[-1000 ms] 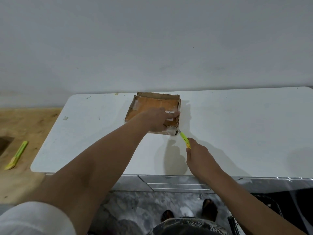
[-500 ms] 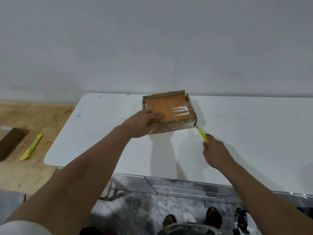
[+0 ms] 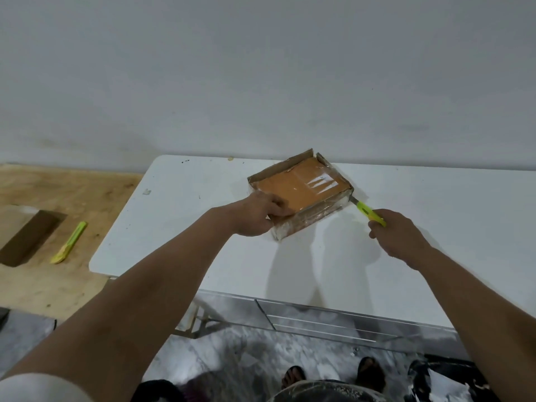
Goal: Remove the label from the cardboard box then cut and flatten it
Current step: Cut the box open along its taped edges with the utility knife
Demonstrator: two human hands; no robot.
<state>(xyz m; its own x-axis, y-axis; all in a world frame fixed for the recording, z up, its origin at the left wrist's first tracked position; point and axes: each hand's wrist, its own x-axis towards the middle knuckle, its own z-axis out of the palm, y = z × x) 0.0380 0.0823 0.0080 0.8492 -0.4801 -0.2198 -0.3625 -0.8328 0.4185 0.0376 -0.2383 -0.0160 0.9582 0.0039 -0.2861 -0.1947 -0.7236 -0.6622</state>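
Cardboard box sits flat on the white table, toward the far edge near the wall, rotated so its corners point roughly 12, 3, 6 and 9 o'clock. Top face is orange-brown w/ shiny clear tape and a small whitish patch toward the 2 o'clock side; can't tell if that's label leftovers. Far flaps at 12 o'clock stand up a bit, ragged edges.

Left hand is at the box's 8 o'clock corner, fingers curled over the top edge, gripping it. Right hand is at about 4 o'clock from the box, closed around a yellow-green utility knife. Its blade tip is touching or just beside the box's 3 o'clock corner, can't tell which.

Off the table at 9 o'clock there's a wooden surface w/ a second yellow-green cutter lying on it, just beside a dark brown slab. Metal table frame shows under the near edge, and sandalled feet down at 6 o'clock.
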